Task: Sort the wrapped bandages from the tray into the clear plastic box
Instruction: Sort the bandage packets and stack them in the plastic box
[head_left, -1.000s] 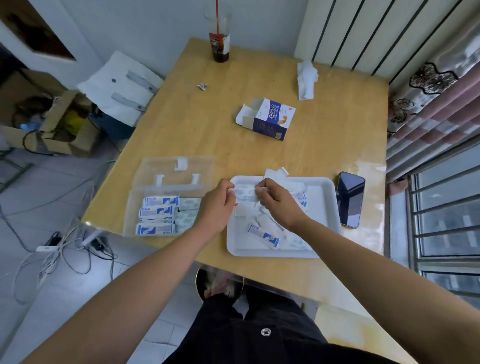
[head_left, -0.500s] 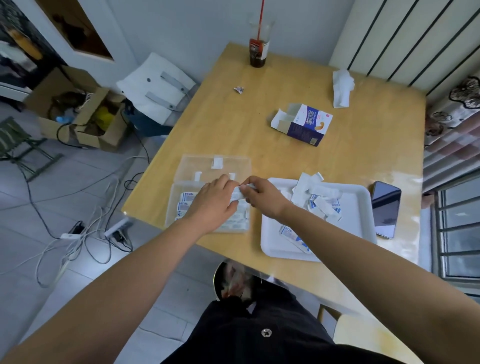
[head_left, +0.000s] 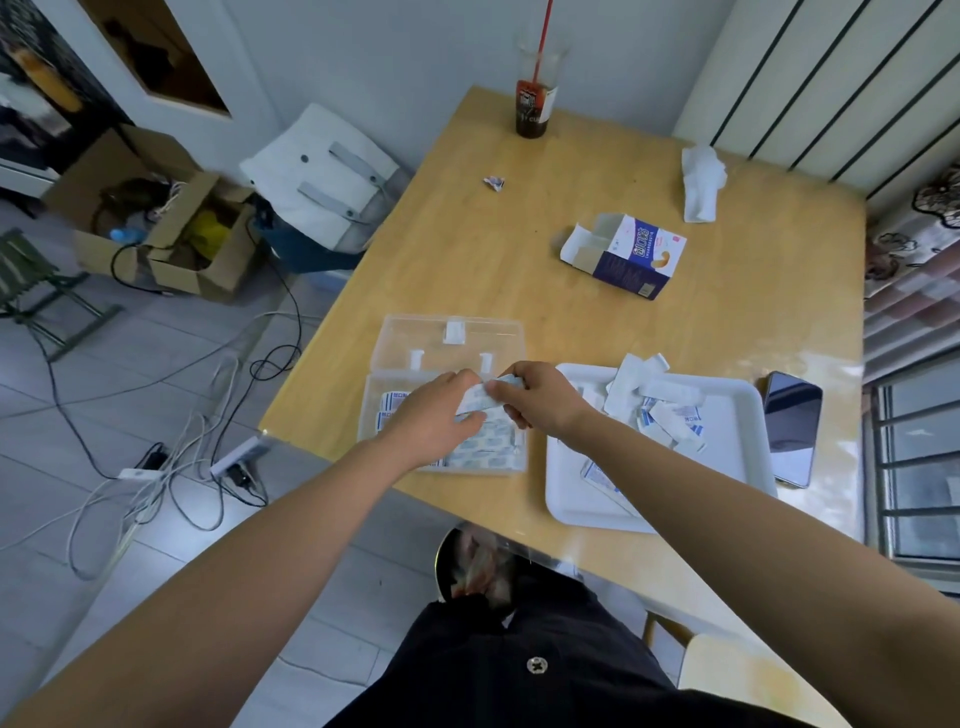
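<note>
Hands meet above the box (head_left: 370, 413), which lies at the table's (head_left: 467, 260) near left edge with its lid (head_left: 410, 340) folded flat behind it.

1. Left hand (head_left: 434, 418): I see it from the back, fingers curled, gripping the left end of the held bandages (head_left: 479, 402).
2. Right hand (head_left: 543, 400): its fingers and thumb pinch the right end of the same bandages. I cannot tell how many wrappers are in the grip.
3. The held bandages hang just over the right half of the box, between the two hands. I cannot tell whether they touch the contents below.
4. The box contains stowed bandages (head_left: 485, 449). Blue-printed wrappers show at the left under the left hand, and pale ones fill the right half.
5. The tray (head_left: 727, 478) is white and sits just to the right of the box. Loose bandages (head_left: 670, 415) lie scattered in its far half, some overhanging the far rim, and one more lies near the front beside my right forearm.

Other items on the table:
- A phone (head_left: 792, 428) lies face up, touching or just beside the tray's right rim.
- An opened carton (head_left: 626, 254) lies on its side beyond the tray.
- A tissue (head_left: 701, 179) lies near the far right edge.
- A cup (head_left: 535, 104) with a red straw stands at the far edge.
- A crumpled scrap (head_left: 493, 182) lies well apart from the box, near the cup.
</note>
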